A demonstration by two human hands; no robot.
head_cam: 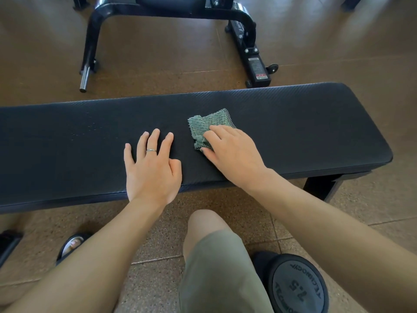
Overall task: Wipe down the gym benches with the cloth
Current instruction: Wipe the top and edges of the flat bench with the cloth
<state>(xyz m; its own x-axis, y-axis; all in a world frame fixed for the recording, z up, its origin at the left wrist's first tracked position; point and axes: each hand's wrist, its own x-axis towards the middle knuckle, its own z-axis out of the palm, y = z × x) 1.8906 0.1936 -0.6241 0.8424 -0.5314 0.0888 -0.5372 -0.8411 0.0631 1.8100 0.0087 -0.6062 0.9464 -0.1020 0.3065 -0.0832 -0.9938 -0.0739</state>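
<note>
A long flat gym bench (pixel 293 123) with a black textured pad runs across the middle of the view. A folded green cloth (pixel 203 126) lies on the pad right of centre. My right hand (pixel 232 152) presses flat on the cloth's near right part, fingers straight and thumb at its lower edge. My left hand (pixel 151 168) rests flat on the bare pad just left of the cloth, fingers spread, a ring on one finger. The part of the cloth under my right hand is hidden.
Behind the bench stands a second black machine frame (pixel 248 26) with wheels and a steel peg (pixel 84 79). A black dumbbell (pixel 297 288) sits on the speckled floor at bottom right, beside my knee (pixel 207 224). My sandalled foot (pixel 73 245) is at lower left.
</note>
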